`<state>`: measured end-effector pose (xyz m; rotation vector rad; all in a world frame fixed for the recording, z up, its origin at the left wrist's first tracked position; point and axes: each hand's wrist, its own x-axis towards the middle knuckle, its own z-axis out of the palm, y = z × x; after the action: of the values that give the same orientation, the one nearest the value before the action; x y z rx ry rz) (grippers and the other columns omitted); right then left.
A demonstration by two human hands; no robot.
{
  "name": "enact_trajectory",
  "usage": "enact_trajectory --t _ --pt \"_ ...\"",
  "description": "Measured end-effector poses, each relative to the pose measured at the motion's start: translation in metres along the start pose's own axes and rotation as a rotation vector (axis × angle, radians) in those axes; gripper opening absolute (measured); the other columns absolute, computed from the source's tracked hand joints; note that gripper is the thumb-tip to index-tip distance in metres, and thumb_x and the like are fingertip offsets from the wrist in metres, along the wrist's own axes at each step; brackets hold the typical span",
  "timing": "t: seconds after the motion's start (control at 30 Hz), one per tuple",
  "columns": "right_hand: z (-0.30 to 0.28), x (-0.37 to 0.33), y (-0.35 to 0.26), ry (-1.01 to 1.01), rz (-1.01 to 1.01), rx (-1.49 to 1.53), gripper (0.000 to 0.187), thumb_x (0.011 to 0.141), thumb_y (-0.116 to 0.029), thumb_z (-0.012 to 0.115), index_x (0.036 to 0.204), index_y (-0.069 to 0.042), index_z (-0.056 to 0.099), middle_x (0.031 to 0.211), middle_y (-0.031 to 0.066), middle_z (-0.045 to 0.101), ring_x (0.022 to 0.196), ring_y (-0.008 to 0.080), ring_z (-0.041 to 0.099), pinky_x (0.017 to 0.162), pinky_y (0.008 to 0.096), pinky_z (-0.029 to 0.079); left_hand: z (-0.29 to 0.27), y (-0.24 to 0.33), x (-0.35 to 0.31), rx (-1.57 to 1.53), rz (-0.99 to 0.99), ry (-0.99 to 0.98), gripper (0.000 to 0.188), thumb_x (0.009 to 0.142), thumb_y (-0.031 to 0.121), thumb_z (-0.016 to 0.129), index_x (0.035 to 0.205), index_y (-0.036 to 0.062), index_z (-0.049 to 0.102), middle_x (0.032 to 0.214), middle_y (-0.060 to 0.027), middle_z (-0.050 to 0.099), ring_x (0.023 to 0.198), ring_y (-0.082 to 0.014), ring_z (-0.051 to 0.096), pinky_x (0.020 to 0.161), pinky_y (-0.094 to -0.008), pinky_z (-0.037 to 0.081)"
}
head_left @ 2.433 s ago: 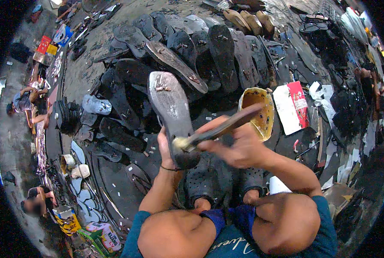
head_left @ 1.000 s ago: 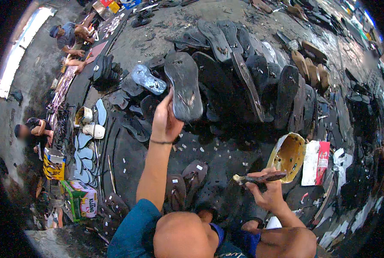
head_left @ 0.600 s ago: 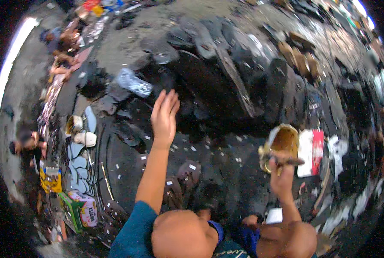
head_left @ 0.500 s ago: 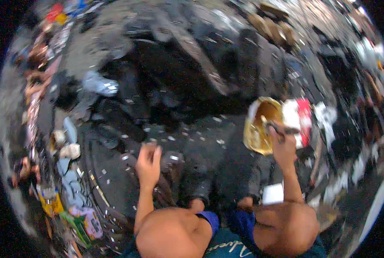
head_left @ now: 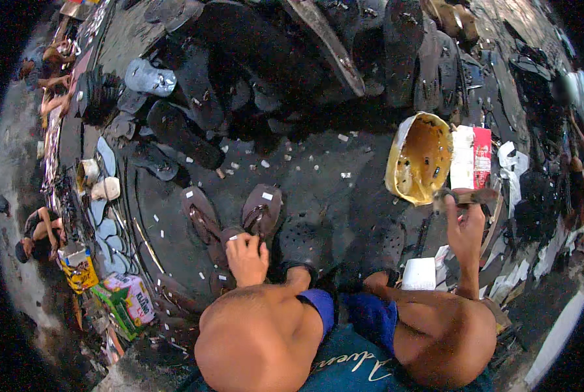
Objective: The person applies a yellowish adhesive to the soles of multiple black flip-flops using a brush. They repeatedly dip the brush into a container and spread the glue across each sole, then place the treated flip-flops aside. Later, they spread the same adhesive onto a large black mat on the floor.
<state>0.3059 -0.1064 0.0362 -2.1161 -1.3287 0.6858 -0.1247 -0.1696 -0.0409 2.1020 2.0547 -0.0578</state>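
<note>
While the person crouches over the dark ground, the left hand (head_left: 246, 258) closes its fingers on a brown sandal (head_left: 260, 210) lying just ahead of the knees, beside another sandal (head_left: 200, 214). Off to the right, the right hand (head_left: 465, 225) grips a brush (head_left: 468, 196) just beside the yellow glue tin (head_left: 419, 157).

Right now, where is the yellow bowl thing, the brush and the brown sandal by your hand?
yellow tub (head_left: 417, 159): head view, on its glue-stained inside wall.
brush (head_left: 470, 196): head view, on its handle above the right hand.
brown sandal (head_left: 262, 208): head view, on its sole near the strap.
</note>
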Motion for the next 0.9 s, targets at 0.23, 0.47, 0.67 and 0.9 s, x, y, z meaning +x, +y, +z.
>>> enact_trajectory --t 0.23,0.47,0.67,0.9 --pt "-0.001 -0.011 0.011 -0.268 0.058 -0.364 0.023 0.091 -0.022 0.066 0.099 -0.001 0.065 0.084 0.0157 0.067 0.078 0.0297 0.066 0.075 0.0401 0.051 0.009 0.06 0.07 -0.598 0.196 -0.035 0.048 0.088 0.015 0.065 0.133 0.0016 0.055 0.141 -0.0213 0.048 0.13 -0.0395 0.045 0.109 -0.0441 0.037" --pt "-0.003 -0.013 -0.018 -0.575 0.162 0.212 0.026 0.09 -0.02 0.066 0.104 0.002 0.064 0.103 0.0155 0.07 0.093 0.0275 0.069 0.085 0.0394 0.052 0.034 0.087 0.153 -0.359 0.634 -0.115 0.055 0.091 0.034 0.063 0.14 0.011 0.052 0.153 -0.0195 0.036 0.143 -0.0392 0.031 0.116 -0.0531 0.022" --pt "0.034 0.014 -0.066 -0.514 -0.029 0.545 0.032 0.09 -0.015 0.067 0.119 -0.001 0.06 0.102 0.0056 0.063 0.087 0.0147 0.059 0.082 0.0311 0.049 -0.005 0.092 0.173 -2.073 -0.223 -0.657 0.049 0.102 0.024 0.037 0.144 -0.0012 0.044 0.146 -0.0097 0.049 0.133 -0.0224 0.046 0.112 -0.0343 0.035" --pt "0.086 0.029 -0.095 -0.315 -0.438 0.382 0.036 0.087 -0.016 0.067 0.121 -0.005 0.062 0.096 0.0144 0.064 0.085 0.028 0.065 0.079 0.0391 0.05 -0.047 0.093 0.151 -1.946 -0.115 -0.851 0.049 0.101 0.015 0.03 0.145 -0.0015 0.043 0.148 -0.0111 0.046 0.134 -0.0214 0.045 0.115 -0.0332 0.03"
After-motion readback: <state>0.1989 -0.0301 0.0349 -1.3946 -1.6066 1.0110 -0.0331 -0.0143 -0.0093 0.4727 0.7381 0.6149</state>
